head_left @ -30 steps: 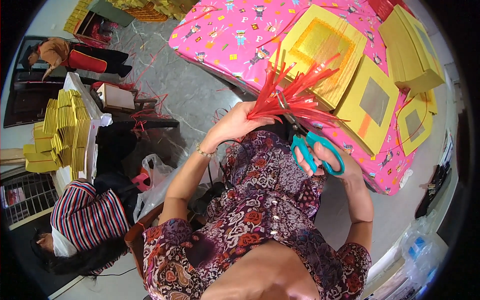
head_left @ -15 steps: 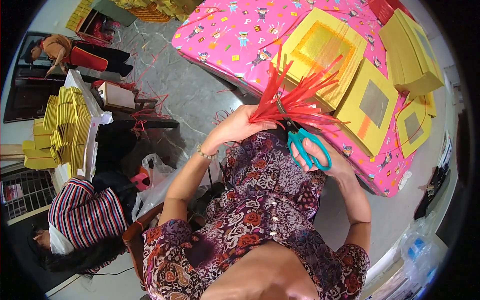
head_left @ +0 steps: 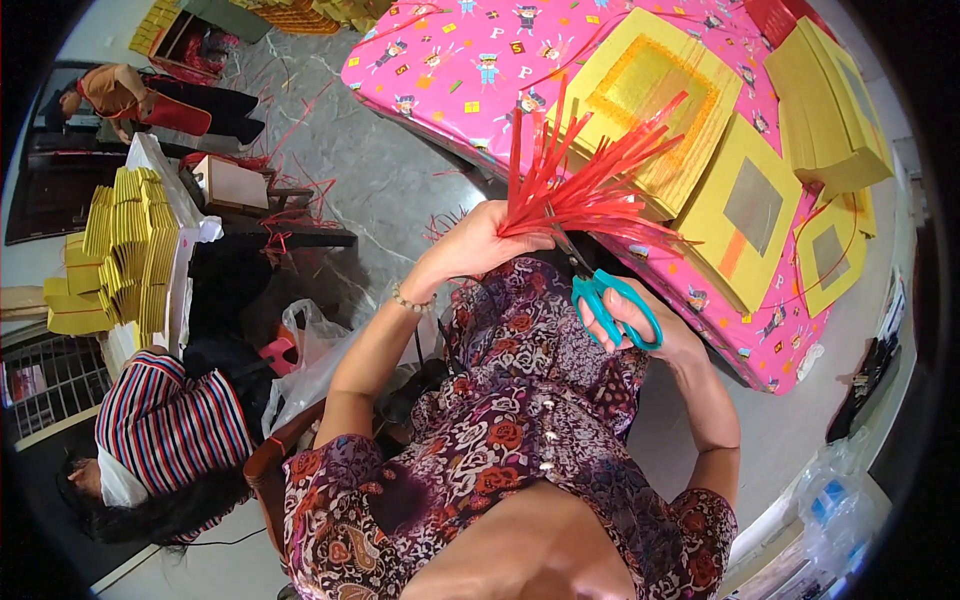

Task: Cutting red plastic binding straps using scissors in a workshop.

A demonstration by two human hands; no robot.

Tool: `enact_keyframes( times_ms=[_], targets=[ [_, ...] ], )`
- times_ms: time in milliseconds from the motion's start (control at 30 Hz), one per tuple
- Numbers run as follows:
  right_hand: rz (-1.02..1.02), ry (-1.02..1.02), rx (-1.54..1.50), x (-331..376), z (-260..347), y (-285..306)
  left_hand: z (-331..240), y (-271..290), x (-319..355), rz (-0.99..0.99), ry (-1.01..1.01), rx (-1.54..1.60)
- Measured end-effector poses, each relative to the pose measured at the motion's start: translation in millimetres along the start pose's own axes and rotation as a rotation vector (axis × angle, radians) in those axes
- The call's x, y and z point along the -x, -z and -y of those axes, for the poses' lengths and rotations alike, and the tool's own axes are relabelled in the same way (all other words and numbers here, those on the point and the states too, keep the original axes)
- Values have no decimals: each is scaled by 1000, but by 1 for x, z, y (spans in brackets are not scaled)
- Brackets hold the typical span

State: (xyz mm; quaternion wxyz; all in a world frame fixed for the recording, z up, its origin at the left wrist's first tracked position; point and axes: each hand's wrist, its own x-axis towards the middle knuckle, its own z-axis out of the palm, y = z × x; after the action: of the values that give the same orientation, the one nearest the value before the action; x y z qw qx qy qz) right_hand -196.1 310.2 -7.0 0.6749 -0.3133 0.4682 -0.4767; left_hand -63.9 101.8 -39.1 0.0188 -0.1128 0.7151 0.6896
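Note:
My left hand (head_left: 478, 243) grips a bunch of red plastic strips (head_left: 590, 175) that fan out upward over the table edge. My right hand (head_left: 640, 325) holds teal-handled scissors (head_left: 608, 295), fingers through the loops. The blades point up into the base of the bunch, just beside my left hand. Both hands are in front of my chest, above my floral-patterned clothing. Behind the strips lies a stack of yellow square paper sheets (head_left: 665, 90) on a table with a pink patterned cloth (head_left: 450, 60).
More yellow paper stacks (head_left: 825, 110) lie on the table's right side. A person in a striped top (head_left: 165, 425) sits at lower left near piled yellow paper (head_left: 125, 245). Red strip scraps litter the grey floor (head_left: 380, 180). Another person (head_left: 120, 90) is at upper left.
The scissors and my right hand shifted slightly left and up toward the base of the bunch. The red strips now stand more upright.

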Motion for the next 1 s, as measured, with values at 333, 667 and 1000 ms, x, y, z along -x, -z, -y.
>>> enact_keyframes(
  times_ms=[333, 667, 1000],
  targets=[
    [-69, -51, 12, -5, 2, -1, 9, 0, 1, -13, 14, -154],
    [-99, 5, 2, -2, 1, -5, 22, 1, 0, -33, -65, -127],
    [-47, 122, -148, 51, 10, -1, 21, -1, -1, -303, -74, -661]
  ],
)
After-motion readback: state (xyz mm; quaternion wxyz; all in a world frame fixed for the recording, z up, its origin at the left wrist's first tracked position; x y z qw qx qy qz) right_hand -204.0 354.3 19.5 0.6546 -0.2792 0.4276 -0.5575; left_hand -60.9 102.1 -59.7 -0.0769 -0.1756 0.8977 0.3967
